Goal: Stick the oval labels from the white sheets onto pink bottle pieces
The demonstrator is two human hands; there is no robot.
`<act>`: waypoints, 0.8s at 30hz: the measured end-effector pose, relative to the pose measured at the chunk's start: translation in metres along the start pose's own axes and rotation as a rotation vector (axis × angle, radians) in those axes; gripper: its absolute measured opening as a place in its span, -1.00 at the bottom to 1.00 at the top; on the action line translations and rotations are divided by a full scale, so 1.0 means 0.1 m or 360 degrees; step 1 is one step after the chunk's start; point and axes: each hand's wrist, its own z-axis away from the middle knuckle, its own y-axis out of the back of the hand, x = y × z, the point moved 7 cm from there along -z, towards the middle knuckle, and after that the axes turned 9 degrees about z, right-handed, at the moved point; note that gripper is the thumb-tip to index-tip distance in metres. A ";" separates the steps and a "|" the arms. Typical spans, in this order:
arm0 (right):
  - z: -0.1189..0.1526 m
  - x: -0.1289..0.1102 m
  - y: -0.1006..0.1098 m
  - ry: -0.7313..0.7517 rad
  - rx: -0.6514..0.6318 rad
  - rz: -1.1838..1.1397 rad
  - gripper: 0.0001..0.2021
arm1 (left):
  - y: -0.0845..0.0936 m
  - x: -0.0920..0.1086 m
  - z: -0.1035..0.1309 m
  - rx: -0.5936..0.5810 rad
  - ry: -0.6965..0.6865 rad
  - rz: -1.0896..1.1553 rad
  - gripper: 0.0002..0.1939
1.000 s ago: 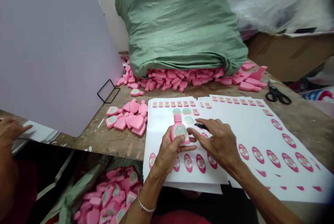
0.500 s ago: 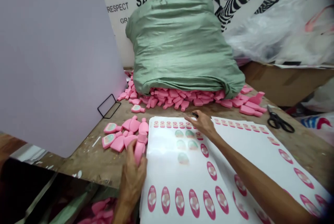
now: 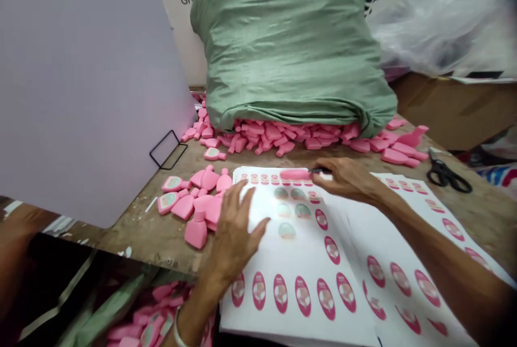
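My left hand has its fingers spread over the left part of the sticker sheet, holding nothing. At the sheet's top edge, my right hand is closed on a thin black tool, whose tip meets a pink bottle-shaped piece lying on its side. Green round stickers and pink oval ones show on the sheet. Left of my left hand lies a cluster of pink pieces, a few bearing green labels. A second sheet stack lies under my right forearm.
A green sack stands at the back over many pink pieces. Black scissors lie at the right, near a cardboard box. A large pale panel and black wire stand are at left. A blurred hand shows at the left edge.
My left hand has let go of a pink piece and moved right onto the sheet. My right hand has shifted right; a pink piece now lies by its tool. The camera view has tilted down.
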 end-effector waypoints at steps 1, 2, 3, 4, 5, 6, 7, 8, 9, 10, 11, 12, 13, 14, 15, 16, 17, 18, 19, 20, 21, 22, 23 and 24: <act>0.18 -0.16 0.00 0.0288 -0.0189 -0.0182 -0.80 | -0.15 0.10 -0.02 -0.0172 -0.0020 0.0161 -0.44; 0.37 -0.30 0.00 0.0497 -0.0338 -0.0343 -0.81 | -0.29 0.18 -0.02 -0.0354 0.0000 0.0346 -0.44; 0.53 -0.41 -0.01 0.0630 -0.0446 -0.0490 -0.80 | -0.43 0.24 0.00 -0.0521 0.0068 0.0539 -0.49; 0.65 -0.47 -0.04 0.0660 -0.0483 -0.0615 -0.78 | -0.54 0.26 0.04 -0.0642 0.0185 0.0722 -0.59; 0.73 -0.49 -0.09 0.0616 -0.0448 -0.0715 -0.77 | -0.62 0.24 0.10 -0.0698 0.0351 0.0886 -0.69; 0.77 -0.48 -0.16 0.0523 -0.0361 -0.0793 -0.76 | -0.68 0.18 0.16 -0.0695 0.0547 0.1039 -0.74; 0.79 -0.44 -0.24 0.0406 -0.0247 -0.0843 -0.74 | -0.71 0.11 0.23 -0.0632 0.0745 0.1180 -0.74; 0.81 -0.40 -0.34 0.0286 -0.0126 -0.0852 -0.74 | -0.72 0.02 0.30 -0.0530 0.0920 0.1310 -0.71; 0.83 -0.36 -0.45 0.0181 -0.0014 -0.0807 -0.74 | -0.72 -0.05 0.37 -0.0421 0.1052 0.1432 -0.68; 0.86 -0.34 -0.55 0.0103 0.0083 -0.0711 -0.76 | -0.72 -0.11 0.43 -0.0334 0.1147 0.1542 -0.65; 0.88 -0.34 -0.63 0.0059 0.0167 -0.0584 -0.78 | -0.72 -0.14 0.47 -0.0269 0.1210 0.1626 -0.63; 0.90 -0.35 -0.70 0.0047 0.0246 -0.0453 -0.81 | -0.73 -0.17 0.51 -0.0225 0.1248 0.1679 -0.61; 0.93 -0.38 -0.75 0.0062 0.0321 -0.0333 -0.83 | -0.73 -0.18 0.53 -0.0197 0.1275 0.1703 -0.60; 0.95 -0.41 -0.78 0.0089 0.0390 -0.0232 -0.85 | -0.75 -0.19 0.55 -0.0184 0.1295 0.1710 -0.58; 0.97 -0.44 -0.80 0.0119 0.0452 -0.0154 -0.85 | -0.76 -0.19 0.55 -0.0179 0.1307 0.1704 -0.57; 0.98 -0.46 -0.81 0.0143 0.0502 -0.0095 -0.85 | -0.77 -0.19 0.55 -0.0172 0.1312 0.1691 -0.56; 0.99 -0.47 -0.81 0.0157 0.0542 -0.0048 -0.85 | -0.77 -0.18 0.54 -0.0167 0.1310 0.1679 -0.56; 1.00 -0.48 -0.81 0.0165 0.0569 -0.0014 -0.85 | -0.78 -0.18 0.53 -0.0165 0.1306 0.1672 -0.55; 1.00 -0.47 -0.81 0.0172 0.0584 0.0001 -0.85 | -0.78 -0.17 0.52 -0.0164 0.1302 0.1671 -0.55; 1.00 -0.47 -0.81 0.0179 0.0579 -0.0005 -0.85 | -0.79 -0.17 0.52 -0.0167 0.1297 0.1675 -0.55; 1.00 -0.46 -0.81 0.0183 0.0558 -0.0026 -0.86 | -0.79 -0.18 0.52 -0.0169 0.1296 0.1678 -0.55; 0.99 -0.46 -0.82 0.0185 0.0524 -0.0055 -0.86 | -0.80 -0.19 0.51 -0.0167 0.1298 0.1675 -0.55; 0.99 -0.45 -0.82 0.0184 0.0484 -0.0089 -0.87 | -0.80 -0.21 0.52 -0.0165 0.1304 0.1667 -0.55; 0.98 -0.45 -0.83 0.0182 0.0444 -0.0123 -0.87 | -0.81 -0.23 0.52 -0.0160 0.1311 0.1656 -0.55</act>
